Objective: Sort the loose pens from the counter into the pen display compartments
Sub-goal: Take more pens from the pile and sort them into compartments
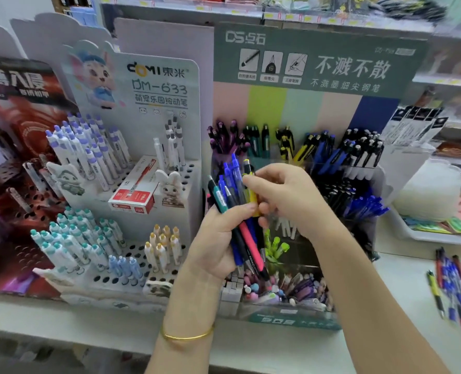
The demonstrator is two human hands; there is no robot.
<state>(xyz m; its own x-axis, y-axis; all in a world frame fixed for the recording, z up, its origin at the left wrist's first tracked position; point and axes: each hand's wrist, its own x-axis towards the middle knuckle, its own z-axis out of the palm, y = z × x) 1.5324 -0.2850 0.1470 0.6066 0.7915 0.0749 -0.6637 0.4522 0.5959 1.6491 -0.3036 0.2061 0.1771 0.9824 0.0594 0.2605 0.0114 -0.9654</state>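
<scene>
While over the shop counter (278,346), left hand (216,238) round pens (247,238), right hand (286,195) pinch-tight on yellow pen (252,196).

Pastel stripes behind, bright barrels in front.
Blue, teal, black and hot pink in the bundle of pens (247,238), plus a yellow pen (252,195) black at the top. Grey-green with white lettering on the header card (318,49); beneath, pink, lime, mint, peach and navy on the striped backing (267,106). Purple, dark green, yellow-and-black, blue, then black-and-white across the compartment pens (323,152). Red and white on the box (132,195); gold on the bangle (187,337); blue, red and yellow among the loose pens (456,290).
</scene>
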